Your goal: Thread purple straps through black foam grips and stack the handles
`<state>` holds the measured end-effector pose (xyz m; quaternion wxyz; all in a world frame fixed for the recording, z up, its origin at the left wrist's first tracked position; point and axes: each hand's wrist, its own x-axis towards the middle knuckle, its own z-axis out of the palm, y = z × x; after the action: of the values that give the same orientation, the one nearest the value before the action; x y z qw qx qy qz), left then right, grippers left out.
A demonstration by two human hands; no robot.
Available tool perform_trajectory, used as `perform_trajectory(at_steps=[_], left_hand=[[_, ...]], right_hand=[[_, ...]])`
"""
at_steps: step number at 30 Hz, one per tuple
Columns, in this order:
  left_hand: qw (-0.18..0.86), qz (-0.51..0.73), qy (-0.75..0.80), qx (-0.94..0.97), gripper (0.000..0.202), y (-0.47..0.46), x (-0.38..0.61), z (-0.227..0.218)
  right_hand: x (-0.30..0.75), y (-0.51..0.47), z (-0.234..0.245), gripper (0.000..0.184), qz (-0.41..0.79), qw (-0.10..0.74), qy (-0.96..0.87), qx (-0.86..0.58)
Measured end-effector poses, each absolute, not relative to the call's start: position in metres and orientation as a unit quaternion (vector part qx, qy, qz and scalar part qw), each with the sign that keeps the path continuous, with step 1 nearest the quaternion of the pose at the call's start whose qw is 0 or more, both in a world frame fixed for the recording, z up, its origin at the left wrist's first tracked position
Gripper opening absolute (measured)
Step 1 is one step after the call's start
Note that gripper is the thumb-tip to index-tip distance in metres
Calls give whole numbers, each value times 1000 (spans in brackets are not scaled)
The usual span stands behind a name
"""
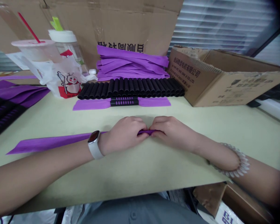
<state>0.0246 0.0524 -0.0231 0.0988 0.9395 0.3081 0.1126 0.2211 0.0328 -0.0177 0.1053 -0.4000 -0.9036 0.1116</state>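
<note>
A long purple strip of fabric [53,143] stretches over the table toward the left, passing beneath my left wrist. Both my left hand [126,133] and my right hand [171,132] pinch its narrow, bunched end between thumb and fingers. The fingertips nearly meet at the middle. Just beyond my hands lies another purple strip [91,104] threaded through a slotted black tube [124,101]. Behind it a row of ribbed black tubes [130,87] is lined up side by side, with a pile of flat purple strips [133,63] at its back.
A cardboard box [205,77] stands open at the right. At the back left are a bagged drink cup [67,79] with a red straw and a clear bottle [74,51]. More black tubes with purple strips [4,113] lie at the left edge. Below the table sits another box [212,194].
</note>
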Motion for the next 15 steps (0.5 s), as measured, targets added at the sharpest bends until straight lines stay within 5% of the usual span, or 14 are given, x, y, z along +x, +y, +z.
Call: perform_trajectory(at_steps=[10, 15], left_hand=[[77, 108, 305, 943, 19, 51, 26, -26], [78, 96, 344, 931, 17, 46, 23, -16]], right_hand=[[218, 31, -23, 16, 88, 115, -899, -413], [223, 34, -18, 9, 190, 204, -871, -405]])
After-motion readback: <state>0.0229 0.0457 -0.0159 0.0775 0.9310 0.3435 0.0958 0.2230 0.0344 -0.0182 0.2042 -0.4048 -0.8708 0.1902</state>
